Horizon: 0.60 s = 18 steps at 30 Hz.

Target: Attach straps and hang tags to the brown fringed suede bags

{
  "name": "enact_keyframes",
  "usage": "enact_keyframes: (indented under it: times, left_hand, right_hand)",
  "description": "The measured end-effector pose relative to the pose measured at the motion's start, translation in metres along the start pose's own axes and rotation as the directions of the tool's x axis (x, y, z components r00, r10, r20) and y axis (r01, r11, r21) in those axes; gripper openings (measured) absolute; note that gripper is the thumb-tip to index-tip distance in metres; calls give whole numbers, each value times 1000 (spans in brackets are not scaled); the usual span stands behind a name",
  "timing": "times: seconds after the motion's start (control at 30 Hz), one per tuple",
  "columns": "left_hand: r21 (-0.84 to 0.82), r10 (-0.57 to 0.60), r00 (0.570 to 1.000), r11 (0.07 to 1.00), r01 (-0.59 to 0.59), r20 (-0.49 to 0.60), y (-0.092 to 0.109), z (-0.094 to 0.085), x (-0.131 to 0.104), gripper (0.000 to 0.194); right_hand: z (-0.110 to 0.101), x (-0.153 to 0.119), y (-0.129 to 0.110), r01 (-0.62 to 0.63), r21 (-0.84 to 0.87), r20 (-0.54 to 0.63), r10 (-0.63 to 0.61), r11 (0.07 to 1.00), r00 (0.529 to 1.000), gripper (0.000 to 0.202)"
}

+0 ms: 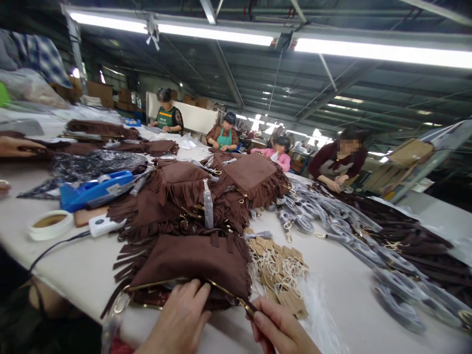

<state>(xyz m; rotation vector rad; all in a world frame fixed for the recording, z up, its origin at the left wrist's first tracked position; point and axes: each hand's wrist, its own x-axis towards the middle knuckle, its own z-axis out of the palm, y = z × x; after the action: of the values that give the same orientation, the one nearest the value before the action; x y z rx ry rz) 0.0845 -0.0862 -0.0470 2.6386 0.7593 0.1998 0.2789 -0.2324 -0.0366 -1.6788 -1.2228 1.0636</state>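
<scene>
A brown fringed handbag (191, 258) lies in front of me, its gold-toothed zipper mouth facing me and parted. My left hand (182, 314) is at that mouth, fingers bent over the zipper edge; the fingertips are hidden in the opening. At the bag's right corner, my right hand (278, 324) pinches a dark brown tab (250, 308) beside a gold clasp, between thumb and fingers. A gold ring (121, 301) hangs at the left corner. Beyond it, more fringed bags (250, 172) are piled.
Tan tags with white strings (282, 265) lie right of the bag, near plastic-wrapped straps (339, 226). To the left are a blue tape dispenser (96, 189), a white tape roll (50, 224) and a corded white device (106, 224). Another person's hand (20, 146) reaches in; several people work farther back.
</scene>
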Motion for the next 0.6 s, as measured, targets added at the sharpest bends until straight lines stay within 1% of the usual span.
enact_keyframes:
  times: [0.03, 0.1, 0.2, 0.27, 0.3, 0.37, 0.4, 0.47, 0.53, 0.6]
  left_hand:
    - [-24, 33, 999, 999, -33, -9, 3, -1, -1, 42]
    - [-57, 84, 995, 995, -87, -53, 10, 0, 0, 34]
    - [-32, 118, 987, 992, -122, -111, 16, 4, 10, 19]
    - [-8, 118, 988, 993, -119, -100, 14, 5, 19, 17]
    - [-24, 112, 990, 993, -115, -83, 11, 4, 22, 18]
    - [-119, 111, 992, 986, -118, -58, 5, 1, 26, 21]
    - [-179, 122, 991, 975, -129, -51, 3, -1, 27, 17]
    - [-230, 154, 988, 960, -157, -29, 5, -6, 25, 3]
    - [-154, 166, 986, 975, -162, 11, 13, -9, 24, 4]
    - [-36, 172, 982, 985, -170, 73, 26, -10, 23, 3]
  right_hand:
    - [1, 0, -1, -15, 28, 7, 14, 1000, 1000, 64]
    - [1, 1, -3, -25, 14, 7, 25, 1000, 1000, 70]
    - [0, 0, 1, -21, -36, -9, 21, 999, 1000, 71]
    - [-1, -1, 8, -12, -74, -45, 8, 997, 999, 70]
    - [-1, -1, 13, -8, -92, -63, 2, 996, 998, 69]
    - [-1, -1, 22, -8, -115, -85, -1, 993, 996, 68]
    - [-1, -1, 25, -13, -125, -84, 2, 992, 996, 67]
    - [-2, -1, 28, -6, -184, -82, -9, 983, 997, 61]
    - [-4, 0, 26, 29, -334, -80, -59, 942, 995, 47]
    - [-7, 1, 22, 65, -503, -69, -115, 862, 991, 31]
